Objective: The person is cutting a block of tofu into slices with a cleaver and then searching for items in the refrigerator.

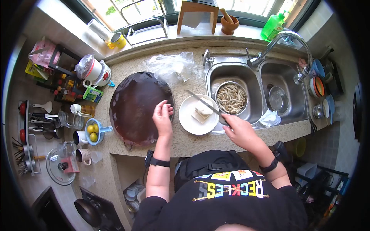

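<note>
My right hand (242,131) is wrapped around the handle of a knife (205,103), whose long blade slants up and left over a white plate (187,122). On the plate lie a few white blocks that look like tofu (200,116), just under the blade and partly hidden by it. My left hand (162,118) hovers at the right side of a large round dark cutting board (138,107), its fingers loosely curled and apart, with nothing in them. Behind the board and plate is a crumpled clear plastic bag (173,65).
Right of the plate, the double sink (252,71) holds a metal bowl of small fish (231,98) in its left basin. A metal bowl (277,98) sits in the right basin, and a white cloth (270,118) lies at the front rim. On the left is a blue basket (101,134) with yellow-green fruit.
</note>
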The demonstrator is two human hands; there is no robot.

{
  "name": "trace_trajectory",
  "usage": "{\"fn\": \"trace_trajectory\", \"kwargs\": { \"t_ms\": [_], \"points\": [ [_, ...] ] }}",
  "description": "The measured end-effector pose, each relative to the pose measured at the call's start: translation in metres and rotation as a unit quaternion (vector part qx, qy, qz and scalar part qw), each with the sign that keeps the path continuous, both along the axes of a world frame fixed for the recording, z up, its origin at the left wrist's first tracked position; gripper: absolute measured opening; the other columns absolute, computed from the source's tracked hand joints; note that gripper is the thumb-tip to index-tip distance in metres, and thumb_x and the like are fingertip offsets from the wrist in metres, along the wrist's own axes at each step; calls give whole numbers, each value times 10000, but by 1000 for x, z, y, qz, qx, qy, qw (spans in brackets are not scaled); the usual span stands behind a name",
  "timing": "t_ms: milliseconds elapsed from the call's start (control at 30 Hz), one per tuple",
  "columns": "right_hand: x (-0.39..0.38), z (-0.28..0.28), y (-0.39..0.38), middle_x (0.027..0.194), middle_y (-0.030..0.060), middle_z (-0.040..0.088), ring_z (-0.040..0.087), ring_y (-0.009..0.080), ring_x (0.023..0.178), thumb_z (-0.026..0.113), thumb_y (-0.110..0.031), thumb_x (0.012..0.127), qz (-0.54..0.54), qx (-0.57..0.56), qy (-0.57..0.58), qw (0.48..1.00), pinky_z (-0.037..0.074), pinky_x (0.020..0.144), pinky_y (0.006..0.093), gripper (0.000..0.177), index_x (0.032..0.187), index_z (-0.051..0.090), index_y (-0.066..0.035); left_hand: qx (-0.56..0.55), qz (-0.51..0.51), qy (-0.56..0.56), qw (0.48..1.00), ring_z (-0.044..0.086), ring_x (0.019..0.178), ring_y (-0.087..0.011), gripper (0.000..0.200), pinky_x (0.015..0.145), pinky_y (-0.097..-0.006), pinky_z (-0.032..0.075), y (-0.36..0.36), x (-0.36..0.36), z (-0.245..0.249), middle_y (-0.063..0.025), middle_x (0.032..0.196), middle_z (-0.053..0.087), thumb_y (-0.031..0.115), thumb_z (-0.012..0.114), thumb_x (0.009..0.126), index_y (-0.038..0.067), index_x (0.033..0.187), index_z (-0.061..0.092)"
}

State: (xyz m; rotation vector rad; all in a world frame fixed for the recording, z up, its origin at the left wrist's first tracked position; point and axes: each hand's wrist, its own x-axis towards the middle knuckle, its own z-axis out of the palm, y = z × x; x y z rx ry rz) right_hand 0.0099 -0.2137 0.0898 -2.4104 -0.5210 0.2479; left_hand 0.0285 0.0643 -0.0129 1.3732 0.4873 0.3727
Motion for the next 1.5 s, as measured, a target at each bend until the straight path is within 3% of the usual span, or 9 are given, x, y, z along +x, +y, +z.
{"fn": "trace_trajectory", "kwargs": {
  "t_ms": [133, 533, 767, 900, 1000, 1133, 1300, 1433, 1500],
  "points": [
    [12, -18, 61, 876, 165, 484, 525, 327, 825, 525, -22, 748, 160, -109, -85, 977, 443, 730, 402, 608, 1340, 388, -15, -44, 85, -14, 995, 585, 774, -106, 205, 668, -224, 500, 38, -20, 17, -49, 908, 596, 144, 477, 949, 42, 1098, 573],
    [-18, -102, 218, 870, 79, 486, 510, 198, 819, 606, -119, 716, 158, -246, -262, 920, 469, 582, 276, 648, 1333, 431, -26, -35, 150, -38, 987, 572, 776, -83, 182, 677, -204, 486, 90, -54, 31, -36, 914, 592, 91, 478, 937, 32, 1079, 576],
    [3, -91, 230, 898, 96, 586, 597, 242, 800, 589, -132, 784, 241, -280, -134, 920, 519, 608, 348, 560, 1307, 446, 7, -7, 41, -28, 999, 573, 770, -70, 170, 657, -197, 482, 97, -22, 33, -32, 902, 606, 65, 498, 916, 34, 1060, 582],
    [62, -55, 221, 918, 178, 627, 621, 351, 863, 635, -244, 785, 274, -207, 61, 937, 506, 746, 435, 317, 1039, 602, -57, 5, -30, -16, 999, 572, 773, -67, 176, 654, -200, 466, 102, 19, 38, -14, 886, 617, 84, 529, 897, 40, 1053, 597],
    [126, -32, 202, 975, 178, 643, 610, 326, 934, 652, -245, 777, 174, -120, 45, 976, 480, 831, 401, 333, 1053, 634, -60, 139, -105, -20, 984, 562, 777, -53, 231, 651, -212, 452, 100, 59, 40, -5, 894, 631, 130, 562, 880, 52, 1092, 607],
    [190, -22, 184, 1159, 193, 504, 495, 364, 1098, 636, -214, 797, 26, -67, -98, 993, 427, 909, 438, 436, 1196, 531, -72, 486, -86, -71, 867, 548, 1048, -269, 430, 886, -380, 423, 69, 101, 31, -128, 1124, 587, 185, 631, 790, 66, 1196, 553],
    [225, -22, 196, 1436, 200, 257, 364, 374, 1248, 789, -258, 663, -20, -196, -108, 974, 403, 981, 427, 935, 1422, 244, -304, 508, -99, 123, 847, 402, 1181, -419, 635, 978, -443, 373, 41, 124, 36, -281, 1381, 247, 225, 723, 690, 172, 1277, 490],
    [234, -34, 206, 1491, 214, 131, 368, 423, 1245, 879, -302, 496, 53, -212, -43, 975, 417, 978, 423, 1196, 1433, 143, -404, 455, -115, 110, 876, 586, 924, -316, 373, 805, -388, 480, 66, 152, 3, -203, 1087, 555, 181, 724, 689, 75, 1038, 643],
    [237, -43, 208, 1388, 208, 344, 489, 381, 1148, 849, -280, 547, 75, -182, -44, 979, 450, 927, 411, 1050, 1404, 248, -358, 423, -75, -4, 903, 637, 620, -220, 135, 627, -335, 509, 64, 157, -3, -99, 660, 649, 121, 704, 712, 15, 793, 693]
  ]
}}
